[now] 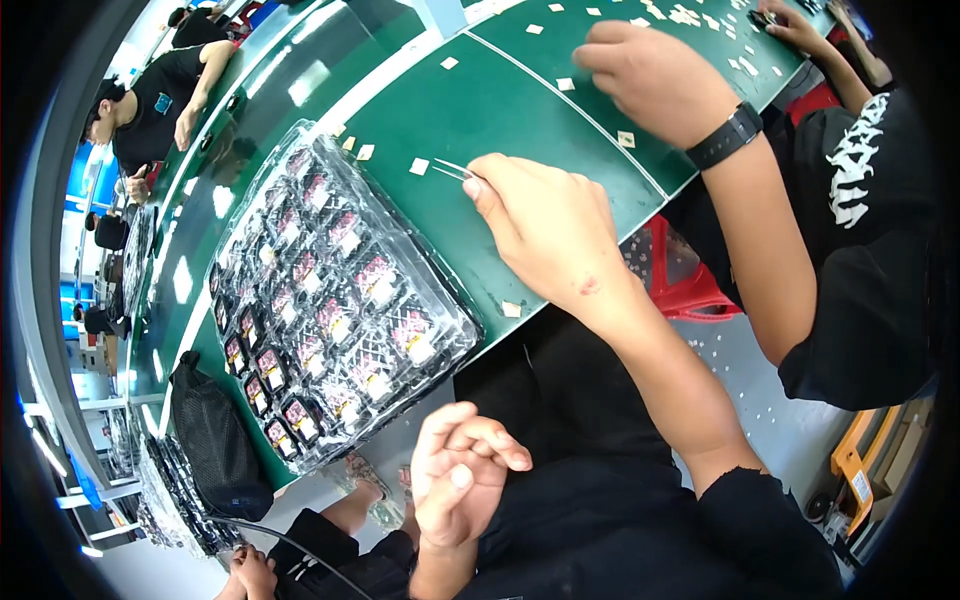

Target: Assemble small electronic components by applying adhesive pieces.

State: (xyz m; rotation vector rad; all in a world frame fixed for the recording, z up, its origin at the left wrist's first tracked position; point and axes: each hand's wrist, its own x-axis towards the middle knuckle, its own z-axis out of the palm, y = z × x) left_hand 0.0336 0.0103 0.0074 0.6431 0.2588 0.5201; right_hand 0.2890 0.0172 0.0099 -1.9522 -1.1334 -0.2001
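Note:
My right hand (555, 215) reaches over the green table, its fingers closed on thin metal tweezers (452, 169). The tweezer tips point left, close to a small pale square piece (419, 166) on the tabletop. My left hand (465, 475) is raised in front of my body, below the table's near edge. Its palm is turned up and the fingers are bent but apart, with nothing visible in them. Left of my right hand lies a clear plastic tray (462, 322) with rows of small black devices (300, 415) with pink-patterned faces. Glossy plastic partly blurs the devices under it.
A co-worker's hand with a black wristband (665, 85) hovers over the table at the right. Several pale squares (566, 84) are scattered there. A black mesh bag (210, 440) sits left of the tray. A red stool (690, 275) stands below the table edge. Another person (165, 110) sits across.

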